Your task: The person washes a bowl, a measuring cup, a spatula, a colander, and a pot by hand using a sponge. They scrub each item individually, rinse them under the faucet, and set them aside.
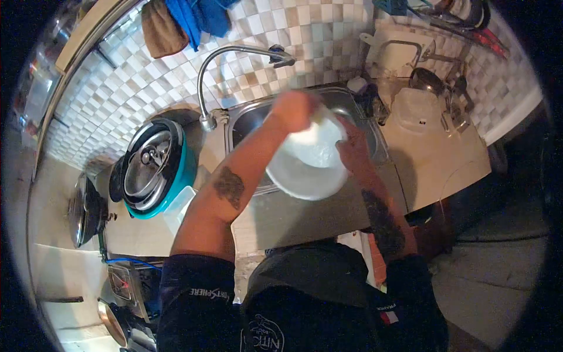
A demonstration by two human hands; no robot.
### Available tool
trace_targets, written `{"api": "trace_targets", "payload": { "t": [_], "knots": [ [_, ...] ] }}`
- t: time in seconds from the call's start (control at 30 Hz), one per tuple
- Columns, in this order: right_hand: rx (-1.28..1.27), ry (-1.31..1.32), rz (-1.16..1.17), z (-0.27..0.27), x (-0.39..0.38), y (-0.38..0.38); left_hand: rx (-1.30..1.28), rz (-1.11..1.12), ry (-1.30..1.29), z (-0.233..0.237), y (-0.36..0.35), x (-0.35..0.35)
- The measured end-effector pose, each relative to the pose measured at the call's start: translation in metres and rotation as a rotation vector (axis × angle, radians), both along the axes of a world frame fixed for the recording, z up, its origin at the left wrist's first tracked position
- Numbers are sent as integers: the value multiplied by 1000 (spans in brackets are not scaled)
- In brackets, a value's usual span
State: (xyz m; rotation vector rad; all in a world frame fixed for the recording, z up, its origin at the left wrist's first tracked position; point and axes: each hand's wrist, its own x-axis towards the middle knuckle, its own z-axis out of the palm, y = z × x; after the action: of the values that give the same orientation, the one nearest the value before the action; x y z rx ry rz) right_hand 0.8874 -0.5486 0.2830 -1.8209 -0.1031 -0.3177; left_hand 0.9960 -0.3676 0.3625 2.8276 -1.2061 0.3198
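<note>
Over one sink, two hands hold one white bowl.

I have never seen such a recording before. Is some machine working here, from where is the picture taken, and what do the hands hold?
There is no machine: these are a person's bare hands. The only picture comes from a camera on the person's head, looking forward and down. The right hand holds the rim of a white basin over the sink. The left hand is blurred at the basin's far side, so I cannot tell what it holds. On the counter, a teal tub full of metalware stands to the left, and a clear container lies to the right.
</note>
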Motion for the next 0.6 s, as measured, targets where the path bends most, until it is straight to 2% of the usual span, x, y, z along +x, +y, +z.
{"api": "trace_targets", "payload": {
  "t": [0.07,0.1,0.2,0.23,0.3,0.33,0.4,0.43,0.5,0.53,0.57,0.6],
  "knots": [
    [-42,-115,-15,5,-2,-15,-61,286,199,4,37,13],
    [-126,-193,-112,24,-11,-17,-87,273,187,-13,50,13],
    [34,-391,-133,41,-2,-12,-149,249,143,-130,99,5],
    [37,-410,-191,41,3,-2,-875,180,452,-167,88,-9],
    [33,-448,-285,39,15,20,-1292,45,281,-197,34,-54],
    [-19,-489,-346,33,23,24,-936,22,-155,-185,10,-75],
    [-107,-572,-426,5,46,35,-1176,164,643,-142,-10,-96],
    [8,-414,-422,-21,63,35,-1406,150,1057,-165,10,-88],
    [195,-208,-152,-95,113,7,-1248,254,900,-172,63,-84],
    [201,-83,-119,-117,121,-7,-1167,307,825,-174,89,-81],
    [201,37,-98,-134,129,-10,-1092,518,680,-160,110,-84],
    [168,110,-147,-127,120,2,-1005,716,542,-144,131,-89]
  ]
}}
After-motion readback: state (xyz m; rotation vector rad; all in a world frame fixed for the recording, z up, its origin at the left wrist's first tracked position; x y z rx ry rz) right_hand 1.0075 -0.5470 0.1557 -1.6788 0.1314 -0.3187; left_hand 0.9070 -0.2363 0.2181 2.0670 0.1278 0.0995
